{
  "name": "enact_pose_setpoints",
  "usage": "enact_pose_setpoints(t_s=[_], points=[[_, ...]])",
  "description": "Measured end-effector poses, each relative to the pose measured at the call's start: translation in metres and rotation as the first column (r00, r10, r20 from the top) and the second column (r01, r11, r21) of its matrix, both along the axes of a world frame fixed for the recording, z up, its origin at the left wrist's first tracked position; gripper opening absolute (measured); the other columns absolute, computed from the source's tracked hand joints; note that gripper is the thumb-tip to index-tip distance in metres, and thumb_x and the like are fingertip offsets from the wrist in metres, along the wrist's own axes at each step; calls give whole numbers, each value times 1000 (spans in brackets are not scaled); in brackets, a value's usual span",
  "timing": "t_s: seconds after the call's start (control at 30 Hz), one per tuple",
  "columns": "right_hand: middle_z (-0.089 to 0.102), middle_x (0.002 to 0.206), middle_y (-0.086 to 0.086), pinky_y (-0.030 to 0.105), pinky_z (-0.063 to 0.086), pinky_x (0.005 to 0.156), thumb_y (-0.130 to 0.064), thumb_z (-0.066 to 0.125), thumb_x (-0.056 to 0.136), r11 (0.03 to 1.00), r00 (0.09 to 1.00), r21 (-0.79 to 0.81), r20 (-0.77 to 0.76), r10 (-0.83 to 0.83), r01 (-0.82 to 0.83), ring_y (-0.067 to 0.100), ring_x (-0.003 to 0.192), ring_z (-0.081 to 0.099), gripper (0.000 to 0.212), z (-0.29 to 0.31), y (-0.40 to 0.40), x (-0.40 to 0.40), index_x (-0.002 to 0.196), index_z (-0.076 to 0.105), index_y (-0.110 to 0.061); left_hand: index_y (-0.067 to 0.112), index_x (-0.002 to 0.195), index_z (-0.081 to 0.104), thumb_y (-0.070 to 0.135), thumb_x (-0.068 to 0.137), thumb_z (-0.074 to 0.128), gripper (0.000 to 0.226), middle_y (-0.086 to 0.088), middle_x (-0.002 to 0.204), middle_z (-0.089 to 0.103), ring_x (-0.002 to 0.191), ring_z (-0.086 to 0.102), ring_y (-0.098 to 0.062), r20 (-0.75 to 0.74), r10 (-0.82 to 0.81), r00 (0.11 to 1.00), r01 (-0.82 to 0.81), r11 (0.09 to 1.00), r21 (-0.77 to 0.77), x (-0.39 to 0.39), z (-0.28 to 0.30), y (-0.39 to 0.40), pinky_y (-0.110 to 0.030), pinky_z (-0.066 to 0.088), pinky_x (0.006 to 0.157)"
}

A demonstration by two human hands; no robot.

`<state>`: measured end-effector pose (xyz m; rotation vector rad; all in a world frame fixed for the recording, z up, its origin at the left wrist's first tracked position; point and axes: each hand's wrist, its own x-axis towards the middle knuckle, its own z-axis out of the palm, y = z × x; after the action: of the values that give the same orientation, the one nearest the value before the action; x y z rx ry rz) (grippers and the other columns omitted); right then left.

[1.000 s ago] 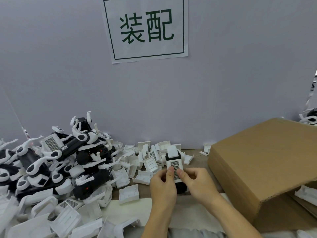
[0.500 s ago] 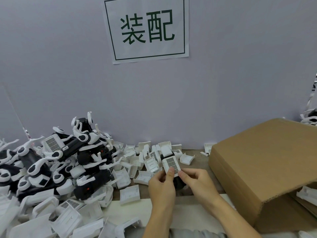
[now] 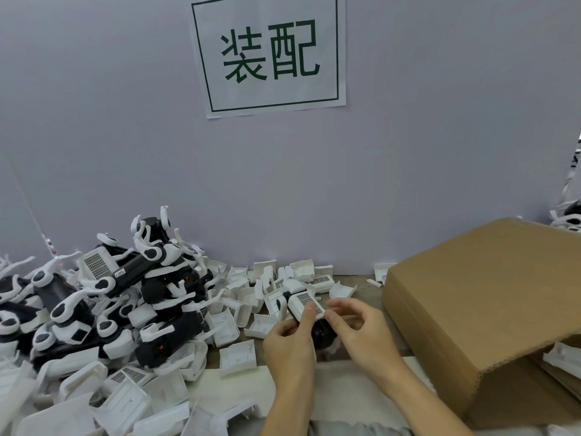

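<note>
A black drone body with a white grilled cover [image 3: 306, 305] on its top is held low over the table, tilted to the left. My left hand [image 3: 290, 344] grips it from the left, thumb pressed on the cover. My right hand [image 3: 361, 332] holds the body from the right, thumb tip at the cover's edge and the other fingers curled above. A pile of black-and-white drone bodies [image 3: 125, 297] fills the left side. Several loose white covers [image 3: 237, 357] lie scattered between that pile and my hands.
A large brown cardboard box [image 3: 490, 309] stands at the right, with white parts [image 3: 562, 360] showing beneath its open flap. A grey partition wall with a paper sign [image 3: 270, 55] closes off the back. More white covers [image 3: 125, 404] crowd the front left edge.
The drone body has tipped from upright to leaning left and moved slightly lower. My right hand's fingers have lifted off the cover and spread a little.
</note>
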<state>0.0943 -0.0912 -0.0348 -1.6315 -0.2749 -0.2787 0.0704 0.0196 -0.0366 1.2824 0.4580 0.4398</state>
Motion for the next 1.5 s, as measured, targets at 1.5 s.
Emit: enact_pose_setpoints(t_s=[1.5], points=[[66,121,21,52,53,95,-28,56,101,819,877,550,-460,137,161,39,112,64,36,8,-19,7,119,66,1,32,98,71,16,95,68,16,-2,82,76,80,69,-23,222,33,975,-5,992,-123,-2,5,1,-42,58,75]])
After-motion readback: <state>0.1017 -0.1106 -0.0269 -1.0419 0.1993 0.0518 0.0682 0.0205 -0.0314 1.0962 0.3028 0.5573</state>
